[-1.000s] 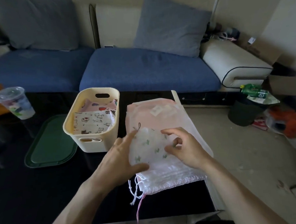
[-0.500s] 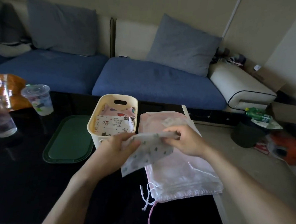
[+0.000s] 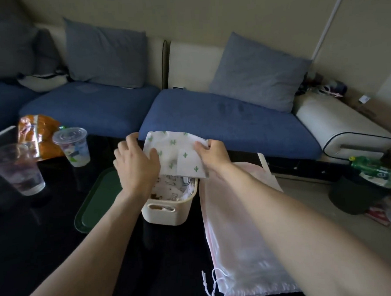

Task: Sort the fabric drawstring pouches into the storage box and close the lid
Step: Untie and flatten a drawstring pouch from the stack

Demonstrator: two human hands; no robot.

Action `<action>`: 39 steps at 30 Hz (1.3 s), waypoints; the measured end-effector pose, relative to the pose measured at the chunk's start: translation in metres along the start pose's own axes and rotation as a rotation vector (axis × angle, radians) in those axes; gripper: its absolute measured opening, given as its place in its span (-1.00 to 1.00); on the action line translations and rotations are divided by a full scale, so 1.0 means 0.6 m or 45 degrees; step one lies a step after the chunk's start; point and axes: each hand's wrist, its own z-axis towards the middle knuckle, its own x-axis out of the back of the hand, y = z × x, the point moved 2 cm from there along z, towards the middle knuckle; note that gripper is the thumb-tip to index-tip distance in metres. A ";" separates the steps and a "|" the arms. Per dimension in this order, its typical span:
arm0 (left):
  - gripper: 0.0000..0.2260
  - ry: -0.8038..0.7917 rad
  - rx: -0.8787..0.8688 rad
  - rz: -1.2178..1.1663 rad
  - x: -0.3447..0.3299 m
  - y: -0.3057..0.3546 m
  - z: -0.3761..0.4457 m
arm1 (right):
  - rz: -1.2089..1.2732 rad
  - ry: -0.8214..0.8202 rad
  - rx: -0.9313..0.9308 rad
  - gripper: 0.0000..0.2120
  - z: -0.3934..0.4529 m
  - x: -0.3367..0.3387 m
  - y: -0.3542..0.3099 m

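Here, from the head camera, we see our left hand (image 3: pixel 137 161) and right hand (image 3: pixel 213 152) holding a white pouch with green cactus prints (image 3: pixel 175 153) just above the cream storage box (image 3: pixel 170 213). The left fingers (image 3: pixel 153 155) pinch its left side, and the right fingers (image 3: pixel 199 145) pinch its right edge. The box sits on the dark desk (image 3: pixel 37 258) and holds other printed pouches (image 3: pixel 167 190) (one has little animal pictures). Its green lid (image 3: pixel 97 202) lies flat on the desk, just left of the box. A pile of pink and white pouches (image 3: pixel 235 236) lies on the desk to the right of the box. Two plastic cups (image 3: pixel 72 146) stand far left.
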 end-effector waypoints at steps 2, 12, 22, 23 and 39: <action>-0.51 -0.020 -0.253 0.141 -0.013 0.024 -0.002 | -0.059 0.018 0.018 -0.72 0.023 -0.018 -0.003; -0.48 -0.931 -0.212 0.573 -0.154 0.005 0.045 | -0.864 0.006 0.119 -0.48 0.082 -0.046 0.025; -0.46 -1.077 -0.221 0.964 -0.241 -0.032 0.074 | -0.514 -0.018 0.324 -0.72 0.068 0.031 0.068; -0.47 -1.074 -0.210 0.974 -0.248 -0.037 0.076 | -0.512 -0.025 0.314 -0.73 0.063 0.042 0.076; -0.82 -0.255 -0.561 0.207 -0.082 0.156 -0.021 | -0.349 -0.131 0.219 -0.84 -0.062 0.211 0.112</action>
